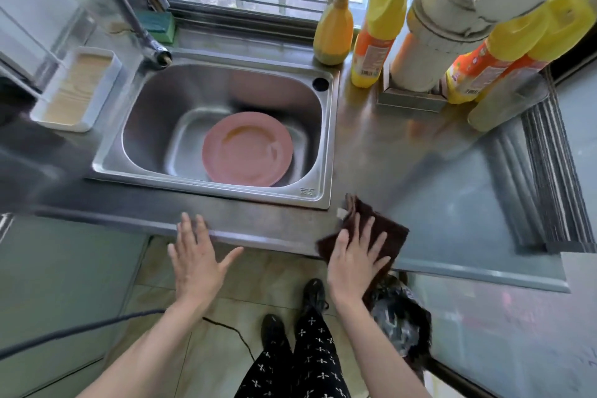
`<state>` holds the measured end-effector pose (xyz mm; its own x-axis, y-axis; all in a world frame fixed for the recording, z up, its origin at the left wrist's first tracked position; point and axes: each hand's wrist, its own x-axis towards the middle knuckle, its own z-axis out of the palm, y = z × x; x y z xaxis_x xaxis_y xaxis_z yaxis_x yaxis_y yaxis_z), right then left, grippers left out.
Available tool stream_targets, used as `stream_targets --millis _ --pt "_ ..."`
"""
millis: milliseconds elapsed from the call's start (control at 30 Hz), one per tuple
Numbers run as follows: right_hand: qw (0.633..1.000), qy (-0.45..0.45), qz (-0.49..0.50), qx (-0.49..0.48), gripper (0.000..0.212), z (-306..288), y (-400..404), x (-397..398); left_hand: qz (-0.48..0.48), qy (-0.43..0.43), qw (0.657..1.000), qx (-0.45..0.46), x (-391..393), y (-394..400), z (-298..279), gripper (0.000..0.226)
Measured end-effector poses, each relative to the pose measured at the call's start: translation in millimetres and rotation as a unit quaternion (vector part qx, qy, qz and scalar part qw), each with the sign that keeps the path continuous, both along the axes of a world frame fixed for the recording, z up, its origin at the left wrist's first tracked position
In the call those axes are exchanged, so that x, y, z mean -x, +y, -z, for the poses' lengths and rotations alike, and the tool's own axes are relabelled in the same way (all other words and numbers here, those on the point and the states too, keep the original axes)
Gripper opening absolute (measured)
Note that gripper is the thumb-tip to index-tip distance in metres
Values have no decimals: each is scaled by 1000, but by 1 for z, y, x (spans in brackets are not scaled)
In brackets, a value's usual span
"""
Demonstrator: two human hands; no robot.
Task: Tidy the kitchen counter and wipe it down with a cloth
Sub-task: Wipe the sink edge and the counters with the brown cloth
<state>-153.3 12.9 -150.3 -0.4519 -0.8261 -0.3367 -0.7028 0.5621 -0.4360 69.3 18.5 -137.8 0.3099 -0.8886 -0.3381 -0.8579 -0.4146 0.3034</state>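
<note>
Dark brown cloth (378,229) spread flat on the front edge of the steel desk (403,152), just right of the sink's near right corner, long axis slanting from upper left to lower right, one corner pointing back toward the sink, near side hanging slightly over the desk lip. Right hand (355,258) pressed palm-down on the cloth, fingers straight and fanned, pointing away and a little right; grip wide, nothing pinched. Left hand (197,258) flat and spread too, palm down, fingertips at the desk's front edge below the sink, thumb out to the right, holding nothing; whether touching the edge or just above it, cannot tell. Both forearms bare, reaching up from the bottom of the view. Pink plate (247,149) lying flat in the stainless sink (106,168), toward its right front. Faucet (139,19) arching over the sink's back left corner, green sponge (160,26) behind it. White tray (108,87) left of the sink. Yellow-and-orange detergent bottles (378,26) standing along the window beside a pale pipe (429,42).
</note>
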Motion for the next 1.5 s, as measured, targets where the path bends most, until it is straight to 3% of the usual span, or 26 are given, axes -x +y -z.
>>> stream_targets --millis 133,233,333,467,500,567,633,733,900,967,1100,1200,1333,1433,1500 --pt "967 28 -252 -15 63 3 -5 -61 -25 20 999 16 -25 8 -3 97" --pt "933 91 -348 -10 58 7 -8 -54 -27 27 999 19 -39 18 -2 97" --pt "950 107 -292 -30 59 11 -15 -37 -48 38 998 16 -55 26 -2 98" --pt "992 70 -91 -46 56 1 -28 -56 -88 55 994 -14 -77 35 2 94" --pt "992 78 -83 -54 56 1 -29 -68 -93 62 993 -25 -82 36 4 92" --pt "979 116 -165 -16 56 5 -23 -101 -89 69 993 -36 -93 37 9 88" --pt "941 115 -317 11 58 8 -19 -139 -78 61 995 -30 -106 34 12 86" --pt "855 125 -503 28 59 14 -30 -179 -77 36 996 -12 -126 19 11 84" --pt "749 160 -637 85 58 19 -63 -155 -90 14 996 -11 -144 -12 6 71" --pt "763 167 -614 118 57 23 -61 -129 -98 10 995 -8 -147 -17 4 68" --pt "875 157 -450 86 66 29 -47 -129 -106 14 994 -1 -149 -9 5 70" --pt "883 142 -440 83 69 31 -50 -184 -208 43 977 21 -164 -6 4 72" --pt "810 110 -564 118 63 25 -71 -268 -247 15 968 39 -198 -7 2 70" --pt "698 91 -696 142 60 22 -100 -300 -264 2 963 49 -220 -10 0 68" --pt "646 87 -740 164 54 25 -121 -308 -274 -3 960 54 -236 -15 -3 66"
